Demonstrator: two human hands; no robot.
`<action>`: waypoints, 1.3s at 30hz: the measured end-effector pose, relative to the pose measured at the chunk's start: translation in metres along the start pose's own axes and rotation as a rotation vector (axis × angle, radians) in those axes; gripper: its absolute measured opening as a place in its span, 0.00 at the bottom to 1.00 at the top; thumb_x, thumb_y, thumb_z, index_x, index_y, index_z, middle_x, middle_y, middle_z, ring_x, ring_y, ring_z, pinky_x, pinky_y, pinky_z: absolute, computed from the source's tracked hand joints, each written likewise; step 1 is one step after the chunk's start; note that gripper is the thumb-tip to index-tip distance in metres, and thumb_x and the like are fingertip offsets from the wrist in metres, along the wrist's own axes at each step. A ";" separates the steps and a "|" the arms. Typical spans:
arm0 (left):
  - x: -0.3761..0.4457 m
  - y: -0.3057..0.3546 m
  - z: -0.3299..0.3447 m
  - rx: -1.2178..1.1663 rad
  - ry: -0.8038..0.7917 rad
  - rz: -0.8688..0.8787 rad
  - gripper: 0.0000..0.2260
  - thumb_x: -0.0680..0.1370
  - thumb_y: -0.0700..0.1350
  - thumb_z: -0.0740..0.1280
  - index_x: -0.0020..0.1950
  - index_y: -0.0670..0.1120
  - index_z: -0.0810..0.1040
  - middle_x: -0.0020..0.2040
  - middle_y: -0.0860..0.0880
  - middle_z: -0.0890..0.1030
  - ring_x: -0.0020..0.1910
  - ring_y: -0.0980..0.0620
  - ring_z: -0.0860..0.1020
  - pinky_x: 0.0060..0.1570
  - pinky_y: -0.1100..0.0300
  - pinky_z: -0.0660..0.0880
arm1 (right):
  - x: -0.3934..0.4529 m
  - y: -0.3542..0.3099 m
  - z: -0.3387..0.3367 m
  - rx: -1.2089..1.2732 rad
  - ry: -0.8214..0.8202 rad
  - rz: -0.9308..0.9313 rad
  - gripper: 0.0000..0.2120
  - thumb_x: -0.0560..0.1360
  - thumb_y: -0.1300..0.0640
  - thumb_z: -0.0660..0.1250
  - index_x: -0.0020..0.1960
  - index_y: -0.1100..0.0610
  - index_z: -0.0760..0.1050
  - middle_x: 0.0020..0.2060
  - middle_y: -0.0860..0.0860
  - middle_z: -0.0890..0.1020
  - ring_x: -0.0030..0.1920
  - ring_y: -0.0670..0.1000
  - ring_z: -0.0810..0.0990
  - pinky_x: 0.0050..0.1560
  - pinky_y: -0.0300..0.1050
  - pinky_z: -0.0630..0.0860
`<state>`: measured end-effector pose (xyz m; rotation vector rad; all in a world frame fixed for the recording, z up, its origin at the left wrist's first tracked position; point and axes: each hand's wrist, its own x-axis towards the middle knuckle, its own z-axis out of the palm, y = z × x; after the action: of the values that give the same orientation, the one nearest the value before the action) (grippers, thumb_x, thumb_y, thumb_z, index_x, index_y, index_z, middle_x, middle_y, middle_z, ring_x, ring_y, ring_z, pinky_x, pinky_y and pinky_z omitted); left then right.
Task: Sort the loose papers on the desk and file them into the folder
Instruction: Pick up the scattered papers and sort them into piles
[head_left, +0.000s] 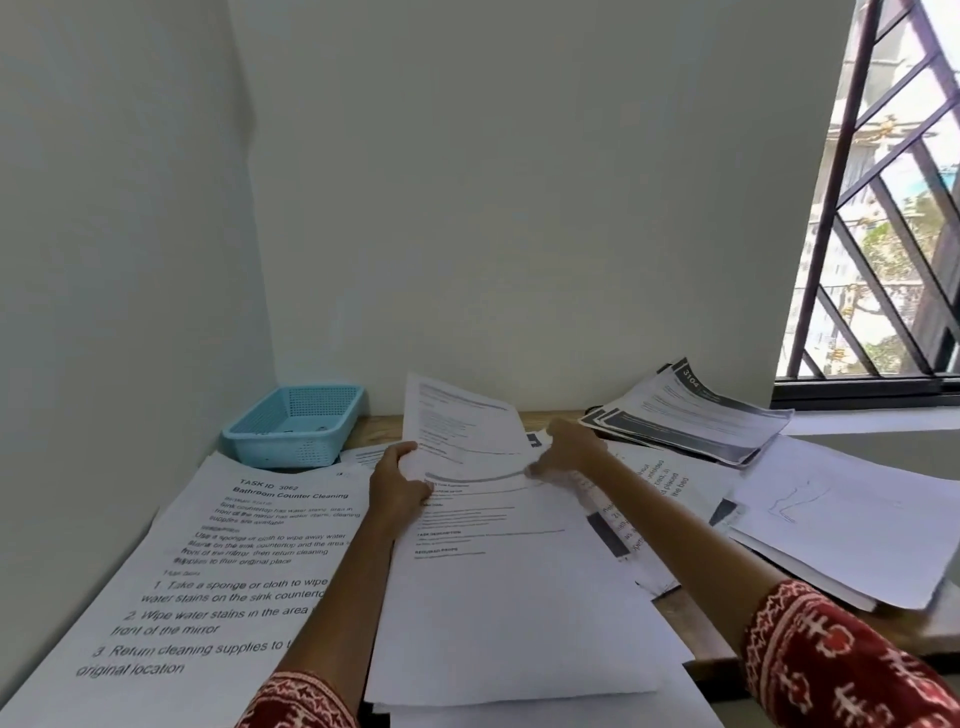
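Loose papers (841, 525) cover the wooden desk (680, 608), the Bathroom Counter Cleaning sheet (208, 587) lying left. A printed sheet (462, 421) stands lifted at centre; left hand (400, 483) pinches its edge, right hand (566, 447) grips its right side. Blue basket (296, 423) sits behind.

Both hands lift a printed sheet (460, 421) at the desk's (685, 613) far edge, the left hand (400, 480) gripping its left side, the right hand (569, 447) at its right. A blue plastic basket (293, 423) sits in the far left corner; dark-banded papers (696, 415) fan out at the far right.
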<state>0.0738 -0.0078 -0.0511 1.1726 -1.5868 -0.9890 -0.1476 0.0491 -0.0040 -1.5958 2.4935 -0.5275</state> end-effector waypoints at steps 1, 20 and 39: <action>0.000 0.001 -0.001 -0.067 -0.015 0.015 0.26 0.69 0.27 0.68 0.64 0.45 0.72 0.63 0.44 0.73 0.57 0.48 0.73 0.44 0.64 0.76 | 0.007 0.000 -0.002 0.147 0.004 -0.014 0.37 0.69 0.44 0.74 0.70 0.60 0.63 0.67 0.56 0.71 0.68 0.58 0.69 0.67 0.52 0.66; 0.001 -0.005 0.000 0.008 -0.060 0.132 0.27 0.70 0.27 0.68 0.65 0.46 0.69 0.55 0.48 0.71 0.44 0.61 0.70 0.33 0.79 0.69 | 0.054 -0.004 -0.059 1.067 0.823 -0.007 0.02 0.73 0.65 0.68 0.43 0.60 0.75 0.36 0.54 0.76 0.39 0.50 0.72 0.35 0.40 0.64; -0.003 0.020 -0.008 -0.199 -0.103 -0.195 0.26 0.82 0.57 0.48 0.76 0.45 0.57 0.75 0.45 0.61 0.71 0.44 0.64 0.69 0.49 0.61 | -0.053 0.023 0.010 0.557 0.156 0.071 0.13 0.70 0.64 0.69 0.55 0.61 0.78 0.56 0.56 0.79 0.50 0.53 0.77 0.46 0.37 0.69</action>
<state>0.0774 -0.0012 -0.0306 1.1683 -1.4335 -1.3214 -0.1419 0.1031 -0.0257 -1.2799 2.2040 -1.2434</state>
